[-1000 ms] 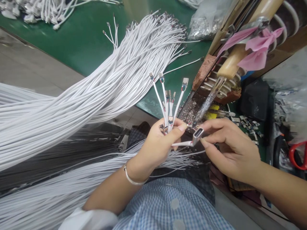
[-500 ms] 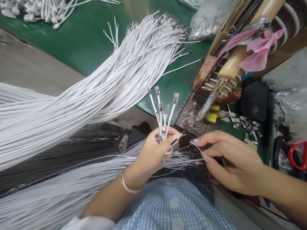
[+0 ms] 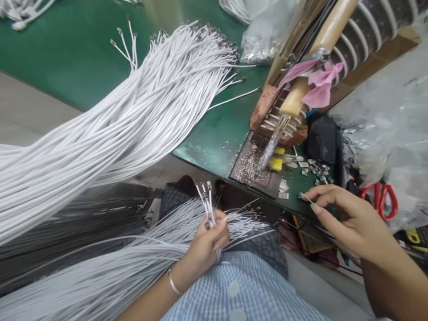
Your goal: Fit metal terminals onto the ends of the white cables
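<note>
I see a green table (image 3: 83, 53) draped with a big bundle of white cables (image 3: 133, 116). My left hand (image 3: 207, 243) clamps a few cable ends (image 3: 205, 196); my right hand (image 3: 347, 218) pinches a thin wire (image 3: 306, 197) near the soldering iron (image 3: 272, 145), where a slip risks a burn.

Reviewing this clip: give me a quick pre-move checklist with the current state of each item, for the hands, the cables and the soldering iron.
1. Left hand grips a few white cables upright: ok.
2. Right hand pinches something at the green table edge: a thin wire shows, otherwise cannot tell.
3. Both hands apart from the soldering iron tip: ok.
4. Soldering iron rests in its coil stand: ok.
5. Loose metal connector shells beside the right hand: ok.
6. Big white cable bundle hangs over the table edge: ok.
</note>
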`<state>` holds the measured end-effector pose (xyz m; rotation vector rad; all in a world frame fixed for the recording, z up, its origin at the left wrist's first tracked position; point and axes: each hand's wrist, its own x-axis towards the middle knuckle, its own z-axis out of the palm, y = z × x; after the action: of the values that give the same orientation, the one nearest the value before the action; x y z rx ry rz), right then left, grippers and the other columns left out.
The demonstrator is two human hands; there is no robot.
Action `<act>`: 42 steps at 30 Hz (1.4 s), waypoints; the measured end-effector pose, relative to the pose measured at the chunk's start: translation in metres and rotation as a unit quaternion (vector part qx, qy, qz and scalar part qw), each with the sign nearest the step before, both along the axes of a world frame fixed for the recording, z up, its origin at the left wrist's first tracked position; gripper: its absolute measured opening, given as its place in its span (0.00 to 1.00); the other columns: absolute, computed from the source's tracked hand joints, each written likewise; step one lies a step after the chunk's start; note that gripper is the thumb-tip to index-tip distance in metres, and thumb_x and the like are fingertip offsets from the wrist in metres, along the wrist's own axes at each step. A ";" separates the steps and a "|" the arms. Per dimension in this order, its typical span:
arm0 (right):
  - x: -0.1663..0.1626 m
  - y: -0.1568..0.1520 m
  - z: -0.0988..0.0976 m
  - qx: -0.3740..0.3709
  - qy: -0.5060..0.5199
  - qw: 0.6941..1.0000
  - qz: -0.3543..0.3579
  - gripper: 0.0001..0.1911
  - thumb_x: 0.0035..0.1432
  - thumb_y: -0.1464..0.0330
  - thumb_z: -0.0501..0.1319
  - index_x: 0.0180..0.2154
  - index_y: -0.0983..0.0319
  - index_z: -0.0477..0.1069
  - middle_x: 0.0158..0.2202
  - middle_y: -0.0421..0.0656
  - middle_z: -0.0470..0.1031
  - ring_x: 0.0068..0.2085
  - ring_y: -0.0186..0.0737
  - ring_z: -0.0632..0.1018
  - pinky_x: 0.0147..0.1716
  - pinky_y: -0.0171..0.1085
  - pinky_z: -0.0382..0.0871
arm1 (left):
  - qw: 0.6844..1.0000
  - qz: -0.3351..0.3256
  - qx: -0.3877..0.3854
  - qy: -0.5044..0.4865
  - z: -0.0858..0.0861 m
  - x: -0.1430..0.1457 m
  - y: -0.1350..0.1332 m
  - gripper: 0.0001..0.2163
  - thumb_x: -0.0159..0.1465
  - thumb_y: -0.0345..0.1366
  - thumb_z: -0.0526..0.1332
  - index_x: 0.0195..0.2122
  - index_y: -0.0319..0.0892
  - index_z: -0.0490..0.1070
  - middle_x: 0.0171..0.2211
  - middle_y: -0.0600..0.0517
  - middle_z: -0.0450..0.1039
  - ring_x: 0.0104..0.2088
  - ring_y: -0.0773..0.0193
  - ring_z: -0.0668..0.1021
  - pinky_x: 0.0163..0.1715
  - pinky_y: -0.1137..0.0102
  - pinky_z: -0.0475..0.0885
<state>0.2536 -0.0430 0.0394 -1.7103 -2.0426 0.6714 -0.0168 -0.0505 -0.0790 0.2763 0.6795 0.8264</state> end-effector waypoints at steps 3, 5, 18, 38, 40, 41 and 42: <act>0.003 -0.003 -0.009 -0.008 0.033 0.998 -0.047 0.02 0.57 0.69 0.57 0.31 0.59 0.64 0.39 0.44 0.73 0.41 0.43 0.75 0.41 0.41 0.68 | 0.998 0.023 0.049 0.043 0.007 -0.005 0.006 0.07 0.59 0.36 0.61 0.29 0.41 0.63 0.13 0.64 0.47 0.13 0.77 0.49 0.15 0.77 0.45; 0.003 -0.005 -0.009 0.002 0.080 0.993 -0.081 0.02 0.58 0.69 0.57 0.31 0.59 0.64 0.39 0.44 0.73 0.39 0.41 0.76 0.39 0.40 0.70 | 0.994 0.036 0.085 0.065 0.016 -0.009 0.013 0.07 0.59 0.36 0.61 0.28 0.41 0.64 0.12 0.64 0.47 0.13 0.77 0.50 0.16 0.77 0.46; -0.003 0.008 -0.020 0.190 -0.221 0.953 0.081 0.05 0.59 0.71 0.55 0.38 0.63 0.68 0.32 0.45 0.69 0.32 0.39 0.73 0.30 0.36 0.70 | 0.987 0.042 0.131 0.077 0.033 -0.013 0.024 0.06 0.59 0.36 0.60 0.28 0.42 0.66 0.12 0.64 0.46 0.13 0.76 0.50 0.16 0.77 0.45; -0.060 0.025 0.015 -0.117 0.200 0.956 0.179 0.05 0.57 0.75 0.54 0.31 0.60 0.62 0.31 0.42 0.72 0.26 0.32 0.73 0.21 0.30 0.66 | 0.930 -0.039 0.233 0.281 0.067 -0.008 0.026 0.07 0.56 0.38 0.63 0.26 0.40 0.70 0.21 0.55 0.68 0.22 0.71 0.68 0.23 0.74 0.61; -0.072 0.030 0.010 -0.173 0.197 0.950 0.169 0.03 0.57 0.74 0.54 0.31 0.61 0.62 0.25 0.38 0.69 0.20 0.29 0.68 0.17 0.29 0.61 | 0.931 -0.046 0.240 0.269 0.070 -0.008 0.025 0.07 0.57 0.38 0.63 0.27 0.40 0.70 0.24 0.53 0.71 0.24 0.69 0.70 0.24 0.74 0.63; -0.076 0.033 0.007 -0.186 0.186 0.950 0.170 0.02 0.57 0.73 0.55 0.31 0.61 0.62 0.22 0.36 0.67 0.19 0.29 0.66 0.17 0.28 0.60 | 0.933 -0.044 0.244 0.259 0.071 -0.008 0.025 0.06 0.57 0.37 0.63 0.27 0.40 0.70 0.26 0.51 0.73 0.26 0.68 0.71 0.26 0.73 0.64; -0.079 0.034 0.003 -0.191 0.175 0.950 0.174 0.01 0.56 0.73 0.55 0.32 0.61 0.63 0.20 0.35 0.65 0.19 0.28 0.65 0.17 0.28 0.60 | 0.935 -0.041 0.248 0.249 0.072 -0.009 0.025 0.06 0.57 0.36 0.63 0.27 0.40 0.70 0.28 0.50 0.74 0.28 0.66 0.72 0.27 0.72 0.65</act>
<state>0.1743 -0.0088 0.0426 -1.2850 -2.0590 1.4550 -0.0254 -0.0258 -0.0066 0.9910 0.9164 0.8460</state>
